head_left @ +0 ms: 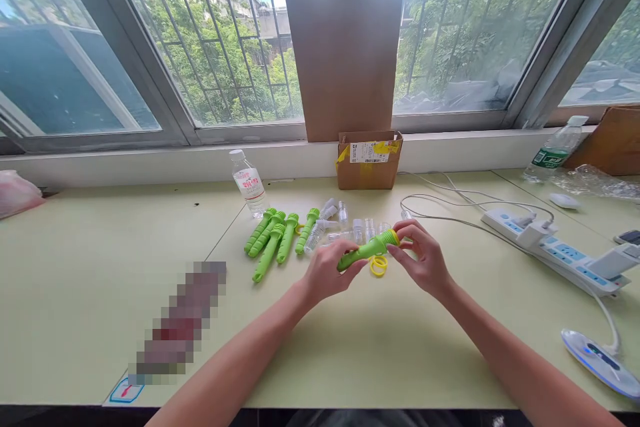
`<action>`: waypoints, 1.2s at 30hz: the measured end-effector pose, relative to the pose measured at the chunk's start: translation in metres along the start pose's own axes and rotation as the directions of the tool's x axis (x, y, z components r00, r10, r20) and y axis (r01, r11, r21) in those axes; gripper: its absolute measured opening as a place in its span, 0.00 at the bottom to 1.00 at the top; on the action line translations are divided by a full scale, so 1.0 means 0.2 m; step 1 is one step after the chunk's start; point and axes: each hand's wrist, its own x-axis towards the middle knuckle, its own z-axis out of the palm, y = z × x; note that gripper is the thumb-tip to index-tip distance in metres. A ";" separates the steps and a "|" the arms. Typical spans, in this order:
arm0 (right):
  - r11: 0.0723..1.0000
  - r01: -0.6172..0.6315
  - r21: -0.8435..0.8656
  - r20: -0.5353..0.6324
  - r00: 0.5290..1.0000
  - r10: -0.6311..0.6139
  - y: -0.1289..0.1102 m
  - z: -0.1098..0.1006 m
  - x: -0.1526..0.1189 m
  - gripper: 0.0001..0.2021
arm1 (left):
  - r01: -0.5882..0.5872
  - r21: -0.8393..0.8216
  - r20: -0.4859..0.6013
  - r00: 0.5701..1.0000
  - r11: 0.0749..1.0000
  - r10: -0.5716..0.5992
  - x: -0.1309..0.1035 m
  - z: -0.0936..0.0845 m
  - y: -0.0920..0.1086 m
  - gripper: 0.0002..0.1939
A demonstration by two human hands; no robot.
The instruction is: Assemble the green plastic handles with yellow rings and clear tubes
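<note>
A green plastic tube [365, 253] with a ridged head is held tilted above the table, its head up to the right. My left hand [330, 268] is closed around its lower end. With the fingertips of my right hand [421, 259] I pinch a yellow ring [395, 237] at the head end. Loose yellow rings [379, 265] lie on the table just below the tube. Several more green tubes [269, 252] lie to the left of my hands. Behind my hands are several small clear plastic pieces [343, 212], partly hidden by my fingers.
A water bottle [249, 183] stands behind the green tubes. A small cardboard box [369, 177] sits against the window ledge. On the right are a white power strip [555, 250], cables and a white oval device [600, 363]. A pixelated object [183, 320] lies at left.
</note>
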 end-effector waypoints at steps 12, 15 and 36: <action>0.999 -0.017 0.032 0.042 0.999 0.016 0.00 0.00 -0.01 0.05 | 0.356 -0.231 0.152 0.932 0.906 -0.328 0.03 -0.03 0.01 0.14; 0.999 -0.019 0.032 0.047 0.999 0.017 0.00 0.00 -0.01 0.05 | 0.467 -0.334 0.235 0.883 0.819 -0.407 0.04 -0.04 0.01 0.15; 0.999 0.049 -0.012 0.016 0.999 -0.049 -0.02 0.03 -0.01 0.04 | 0.782 -0.475 0.540 0.621 0.404 -0.568 0.07 -0.06 0.02 0.18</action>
